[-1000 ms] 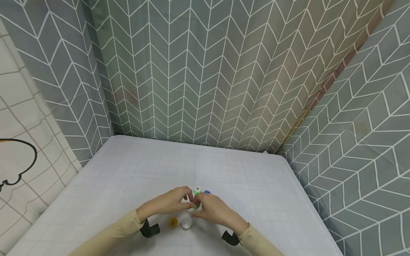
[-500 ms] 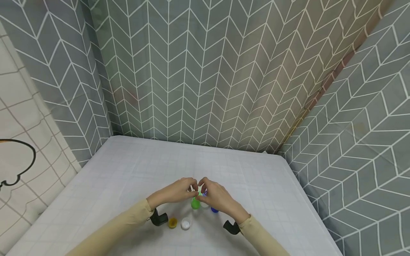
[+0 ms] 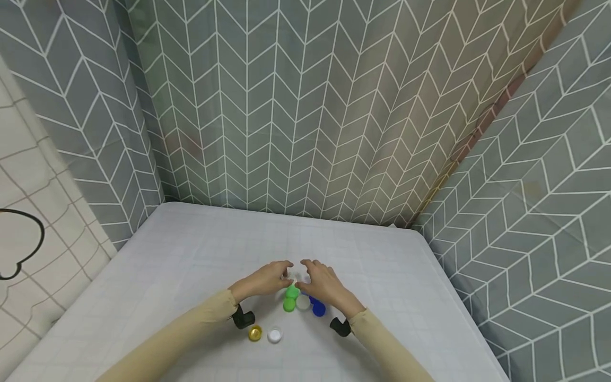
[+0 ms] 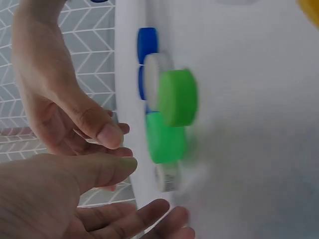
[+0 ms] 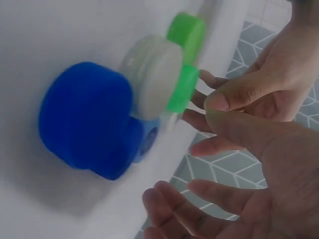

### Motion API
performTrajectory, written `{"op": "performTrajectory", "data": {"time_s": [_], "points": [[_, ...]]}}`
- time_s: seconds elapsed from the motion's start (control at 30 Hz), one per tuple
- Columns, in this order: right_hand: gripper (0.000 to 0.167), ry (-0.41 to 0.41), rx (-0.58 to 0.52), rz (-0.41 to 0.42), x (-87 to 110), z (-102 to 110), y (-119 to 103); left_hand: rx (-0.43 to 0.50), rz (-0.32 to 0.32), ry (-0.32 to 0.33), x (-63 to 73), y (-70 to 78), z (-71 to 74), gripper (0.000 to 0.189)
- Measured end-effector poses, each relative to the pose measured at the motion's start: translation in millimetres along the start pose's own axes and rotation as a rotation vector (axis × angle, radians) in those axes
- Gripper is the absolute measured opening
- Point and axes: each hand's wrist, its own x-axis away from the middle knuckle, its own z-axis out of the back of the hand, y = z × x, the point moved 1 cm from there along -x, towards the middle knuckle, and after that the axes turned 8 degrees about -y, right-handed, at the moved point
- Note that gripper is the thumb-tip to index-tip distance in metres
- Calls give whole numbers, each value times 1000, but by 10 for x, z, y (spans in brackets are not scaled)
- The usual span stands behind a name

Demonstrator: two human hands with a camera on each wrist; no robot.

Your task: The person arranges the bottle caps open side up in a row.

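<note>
Both hands hover at the far side of a cluster of plastic bottle caps, with nothing in their fingers. My left hand [image 3: 264, 279] is to the left of the cluster, its fingers loosely curved. Opposite it, my right hand [image 3: 326, 286] has its thumb and fingers spread apart. Two green caps, a darker one [image 4: 178, 98] and a lighter one [image 4: 167, 139], lie beside a white cap [image 5: 154, 77]. Blue caps [image 5: 84, 114] are at the right end of the cluster, partly under the right hand in the head view. A small pale cap [image 4: 167, 178] is close by the left fingertips.
Nearer the person, a gold cap [image 3: 255, 333] and another white cap [image 3: 275, 335] lie on the white tablecloth [image 3: 229, 233]. Patterned grey curtains [image 3: 296, 106] enclose the table at the back and sides.
Both hands have moved away from the person, and their fingertips have drawn apart. The green, white and blue caps, earlier mostly covered by the hands, now show more fully.
</note>
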Motion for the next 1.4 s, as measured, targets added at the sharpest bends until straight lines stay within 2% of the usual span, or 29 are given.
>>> {"op": "performTrajectory", "data": {"time_s": [0.2,0.37,0.5,0.67,0.9,1.13,1.23,1.4], "points": [[59,-75,-46,-33,-99,-97,93,7,11,1,-98,-59,-92,51],[53,-111,-136,-31,-180,-149,142,-16,-23,14,-139,-78,-121,36],[44,-127,-187,-13,-191,-161,152,29,-52,6,-130,-94,-116,26],[30,-99,-186,35,-198,-180,148,91,-82,-20,-99,-126,-92,25],[24,-54,-173,89,-183,-215,111,72,-146,-60,-109,-176,-77,28],[24,-44,-163,86,-202,-213,83,112,-129,-13,-115,-195,-90,21],[25,-35,-162,91,-207,-211,73,114,-109,8,-112,-202,-102,21],[25,-11,-165,87,-229,-233,81,104,-116,38,-114,-205,-101,20]]}}
